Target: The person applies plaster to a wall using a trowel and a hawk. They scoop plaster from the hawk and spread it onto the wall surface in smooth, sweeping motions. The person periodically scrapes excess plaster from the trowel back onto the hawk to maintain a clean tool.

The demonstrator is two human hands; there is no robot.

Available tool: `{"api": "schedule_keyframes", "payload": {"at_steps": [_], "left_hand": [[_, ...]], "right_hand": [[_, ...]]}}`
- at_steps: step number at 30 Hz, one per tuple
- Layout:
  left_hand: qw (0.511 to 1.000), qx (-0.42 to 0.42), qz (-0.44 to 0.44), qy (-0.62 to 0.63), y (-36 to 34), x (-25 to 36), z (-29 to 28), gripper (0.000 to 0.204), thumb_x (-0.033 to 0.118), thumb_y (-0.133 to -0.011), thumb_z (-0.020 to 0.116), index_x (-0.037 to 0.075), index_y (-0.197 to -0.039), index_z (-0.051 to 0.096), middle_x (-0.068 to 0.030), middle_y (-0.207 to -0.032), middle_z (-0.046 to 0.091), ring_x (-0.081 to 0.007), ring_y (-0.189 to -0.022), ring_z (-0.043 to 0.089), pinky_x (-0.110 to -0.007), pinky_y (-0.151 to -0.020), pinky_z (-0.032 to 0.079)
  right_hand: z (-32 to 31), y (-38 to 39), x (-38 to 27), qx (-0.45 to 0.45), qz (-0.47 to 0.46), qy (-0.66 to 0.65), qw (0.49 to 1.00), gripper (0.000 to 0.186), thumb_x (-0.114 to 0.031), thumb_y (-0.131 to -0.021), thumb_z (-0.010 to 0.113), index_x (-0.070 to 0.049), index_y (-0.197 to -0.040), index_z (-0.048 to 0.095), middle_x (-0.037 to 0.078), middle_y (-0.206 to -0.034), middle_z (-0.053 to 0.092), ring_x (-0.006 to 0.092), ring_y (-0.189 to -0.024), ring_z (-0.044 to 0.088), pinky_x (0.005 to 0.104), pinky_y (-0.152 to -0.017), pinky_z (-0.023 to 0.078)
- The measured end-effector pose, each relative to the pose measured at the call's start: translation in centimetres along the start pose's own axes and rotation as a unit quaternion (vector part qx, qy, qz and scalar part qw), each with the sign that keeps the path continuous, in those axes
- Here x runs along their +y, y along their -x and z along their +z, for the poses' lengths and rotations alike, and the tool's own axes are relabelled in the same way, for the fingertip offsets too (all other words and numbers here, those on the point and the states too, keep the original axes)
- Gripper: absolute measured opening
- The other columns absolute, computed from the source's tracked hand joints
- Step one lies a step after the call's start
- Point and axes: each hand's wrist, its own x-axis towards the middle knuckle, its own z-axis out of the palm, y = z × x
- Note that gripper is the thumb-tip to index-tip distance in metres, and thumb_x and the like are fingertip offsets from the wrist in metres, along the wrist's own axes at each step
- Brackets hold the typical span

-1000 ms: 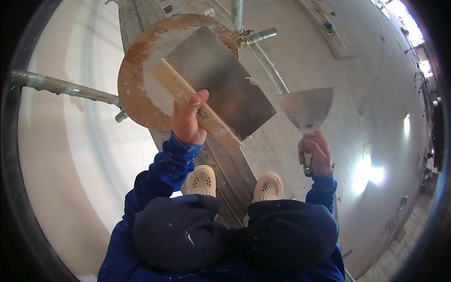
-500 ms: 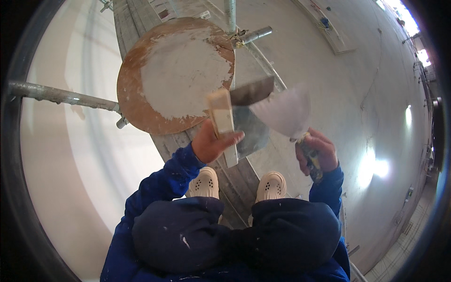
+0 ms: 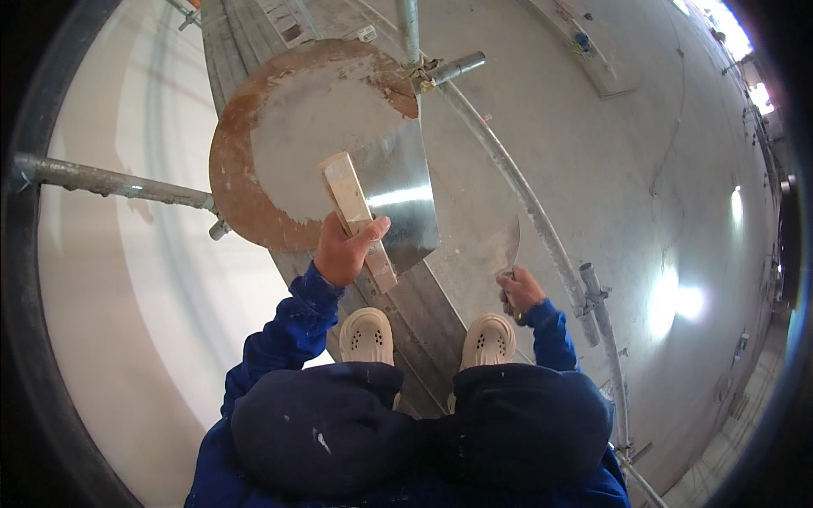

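Observation:
My left hand [image 3: 343, 252] is wrapped round the pale wooden handle of a wide plastering trowel [image 3: 402, 190]. Its shiny steel blade reaches right from the handle and overlaps the right edge of a round brown board [image 3: 227, 182], which carries a broad patch of whitish plaster [image 3: 296, 140]. To the right, my right hand [image 3: 521, 290] grips a putty knife [image 3: 495, 252] by its short handle. The knife's fan-shaped blade points up and left, apart from the trowel, and its grey face blends with the floor behind.
Beneath my pale clogs [image 3: 367, 334] runs a narrow plank walkway [image 3: 415, 309]. Scaffold tubes cross at the left [image 3: 127, 180], behind the board [image 3: 407, 34] and along the right [image 3: 525, 195]. A pale wall [image 3: 93, 279] stands at the left; the grey floor [image 3: 593, 169] lies lower down.
My left hand has moved left with the trowel, whose blade now shows bright steel. My right hand has come down and left with the putty knife, away from the trowel.

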Motion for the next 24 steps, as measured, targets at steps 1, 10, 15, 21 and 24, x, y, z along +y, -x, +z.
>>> {"api": "schedule_keyframes", "payload": {"at_steps": [1, 10, 15, 21, 24], "left_hand": [[0.999, 0.023, 0.032, 0.000, 0.5, 0.0, 0.1, 0.024, 0.023, -0.078, 0.066, -0.001, -0.075, 0.060, -0.0054, -0.066, 0.059, -0.0127, -0.059, 0.056, -0.028, -0.053, 0.044], [0.991, -0.094, -0.051, -0.075, 0.2, 1.1, -0.4, 0.017, 0.015, -0.078, 0.062, 0.000, -0.084, 0.056, -0.0099, -0.078, 0.058, -0.0141, -0.071, 0.057, -0.029, -0.061, 0.045], [0.966, -0.158, 0.162, -0.125, 0.2, 2.4, 2.1, 0.035, 0.005, -0.074, 0.057, -0.003, -0.108, 0.055, -0.0199, -0.100, 0.061, -0.0247, -0.090, 0.061, -0.032, -0.076, 0.048], [0.873, -0.264, 0.294, -0.286, 1.0, 0.5, 5.9, 0.063, 0.002, -0.071, 0.057, 0.002, -0.130, 0.038, -0.0255, -0.128, 0.043, -0.0384, -0.116, 0.045, -0.041, -0.096, 0.039], [0.852, -0.275, 0.281, -0.345, 2.2, 0.8, 7.4, 0.069, 0.003, -0.071, 0.058, 0.004, -0.135, 0.031, -0.0259, -0.130, 0.040, -0.0433, -0.117, 0.042, -0.046, -0.098, 0.036]], "right_hand": [[0.0, -0.2, 0.5, 0.003, -0.010, -0.016, 1.000, 0.023, -0.021, -0.083, 0.054, 0.002, -0.085, 0.051, 0.009, -0.060, 0.054, 0.0184, -0.047, 0.054, 0.0326, -0.044, 0.044], [1.8, 2.0, -5.2, 0.271, -0.226, 0.123, 0.928, 0.040, -0.012, -0.074, 0.062, -0.001, -0.110, 0.047, 0.020, -0.084, 0.061, 0.0351, -0.081, 0.060, 0.0398, -0.075, 0.046], [1.4, 0.5, -3.9, 0.190, -0.217, 0.140, 0.947, 0.055, -0.013, -0.070, 0.069, -0.002, -0.116, 0.041, 0.019, -0.089, 0.061, 0.0325, -0.078, 0.062, 0.0404, -0.073, 0.047], [3.5, -1.0, -2.9, 0.043, -0.219, 0.017, 0.975, 0.049, -0.019, -0.071, 0.067, -0.010, -0.116, 0.048, 0.013, -0.101, 0.062, 0.0294, -0.096, 0.058, 0.0436, -0.087, 0.043], [5.0, -1.1, -2.0, 0.172, -0.448, 0.240, 0.844, 0.048, -0.018, -0.072, 0.065, -0.014, -0.118, 0.050, 0.011, -0.105, 0.061, 0.0288, -0.105, 0.054, 0.0451, -0.095, 0.036]]}}
